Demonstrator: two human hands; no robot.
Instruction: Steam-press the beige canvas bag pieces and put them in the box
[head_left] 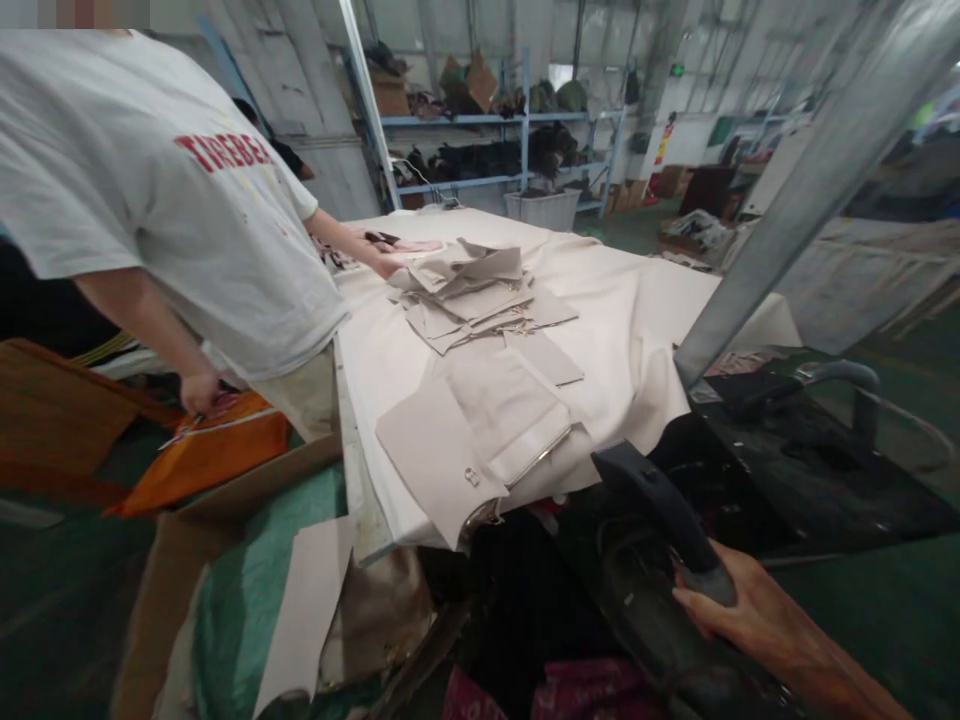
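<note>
My right hand (716, 590) is at the lower right, its fingers wrapped round the black curved armrest (660, 505) of what looks like a chair. My left hand is out of view. Past the armrest, a beige bag-like piece (427, 440) with a small metal fitting lies at the table's near edge. Beside it is a strip with a gold-coloured zipper (532, 445). A loose pile of flat beige pieces (472, 300) lies farther back on the cloth-covered table (622, 270).
At left stands another person in a white T-shirt (217, 200), one hand by the pile, the other near an orange bag (232, 440). A cardboard box with a green liner (262, 570) is below. A metal post (780, 220) rises at right; shelves (457, 120) stand behind.
</note>
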